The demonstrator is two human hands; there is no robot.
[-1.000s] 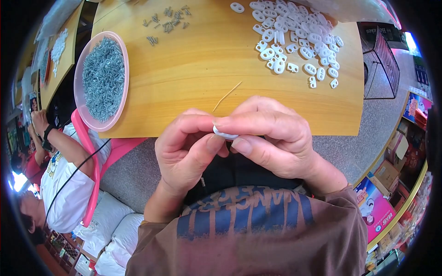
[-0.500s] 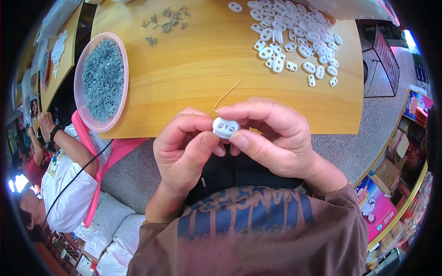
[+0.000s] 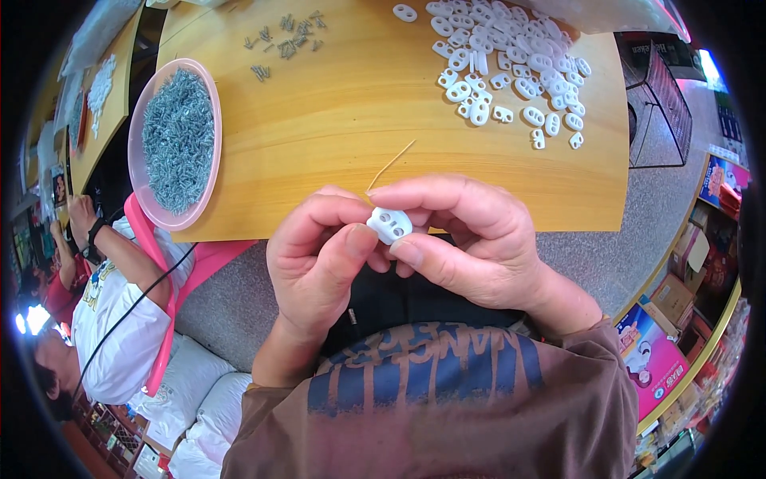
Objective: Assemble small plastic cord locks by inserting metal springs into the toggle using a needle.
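Note:
A white two-hole plastic cord lock (image 3: 390, 226) is pinched between my two hands, just off the table's front edge. My left hand (image 3: 323, 259) grips its left end between thumb and forefinger. From the right, my right hand (image 3: 471, 239) holds it, thumb below and forefinger above. Both holes and a small slot between them face up. My fingers hide the rear of the piece. A thin yellowish stick (image 3: 391, 165) lies just beyond my right fingertip; whether they touch is unclear.
White cord lock parts (image 3: 533, 60) are heaped at the table's (image 3: 319, 136) far right. A pink bowl (image 3: 215, 160) of small metal springs (image 3: 177, 136) stands left. Several small metal pieces (image 3: 287, 44) lie at the far left. Another person (image 3: 120, 311) sits beside a pink chair (image 3: 152, 239).
The cord lock has turned slightly between my fingers, its right end tipping down toward my right thumb. Both hands keep hold of it and have barely moved.

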